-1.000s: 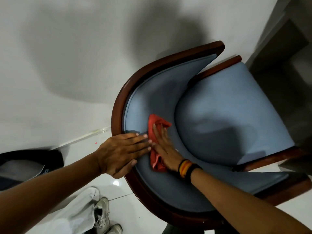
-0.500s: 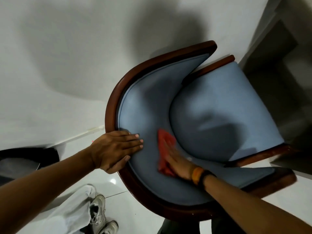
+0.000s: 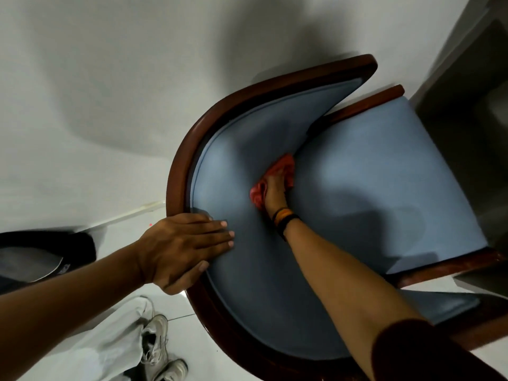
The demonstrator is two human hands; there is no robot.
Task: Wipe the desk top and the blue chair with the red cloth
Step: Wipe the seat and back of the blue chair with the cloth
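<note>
Since a second ago the red cloth [image 3: 277,174] has slid deeper into the seat crease. Left hand [image 3: 187,248] lies flat, fingers spread, steadying the blue chair [image 3: 371,174]; right hand [image 3: 275,192] presses the cloth. Chair wiping looks underway; no desk is visible.

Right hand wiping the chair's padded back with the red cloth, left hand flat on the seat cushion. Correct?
Not quite. In the head view the left hand lies flat on the curved back's edge and wooden rim, not on the seat cushion. The rest holds: the right hand presses the red cloth low on the chair's padded back.
</note>
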